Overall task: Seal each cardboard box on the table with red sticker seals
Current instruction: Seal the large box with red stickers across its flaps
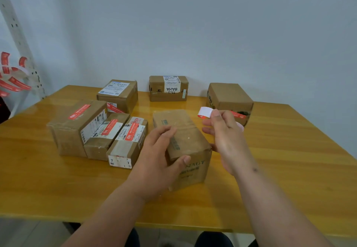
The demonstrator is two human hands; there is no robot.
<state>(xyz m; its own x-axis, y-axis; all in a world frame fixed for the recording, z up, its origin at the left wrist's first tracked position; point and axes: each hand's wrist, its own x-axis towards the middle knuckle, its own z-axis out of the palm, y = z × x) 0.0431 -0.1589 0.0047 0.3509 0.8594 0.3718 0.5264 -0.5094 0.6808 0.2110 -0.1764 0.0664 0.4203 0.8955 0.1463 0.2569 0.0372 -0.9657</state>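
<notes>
Hands come first, closest to you. Your left hand (160,156) rests on the near left side of the plain brown box (183,144), with the thumb on its front face and the fingers lying loosely across its top, not clenched. This box sits in the middle of the table (289,159), a bit back from the near edge, and you can see no red sticker on it.

Your right hand (226,130) is up in the air just to the right of that box. Its thumb and finger pinch a red sticker seal (205,112). The white back of the seal faces you and only a thin red edge shows.

To the left of the plain box, three boxes sit tight together, side by side. The tall box (77,128) is farthest left, the small box (106,136) is in the middle, and the long box (128,142) is nearest your left hand. Each one has a red seal across its top.

Farther back, near the far edge, stand three more boxes, well apart. The far left box (118,94) has a white label on top and a red seal low on its front. The middle one is the box marked BAHA (168,88). The far right box (229,99) has a red seal at its near bottom edge, partly hidden by your right hand.

Past the far left corner, loose red seals (13,74) hang beside a metal rack (21,40).
</notes>
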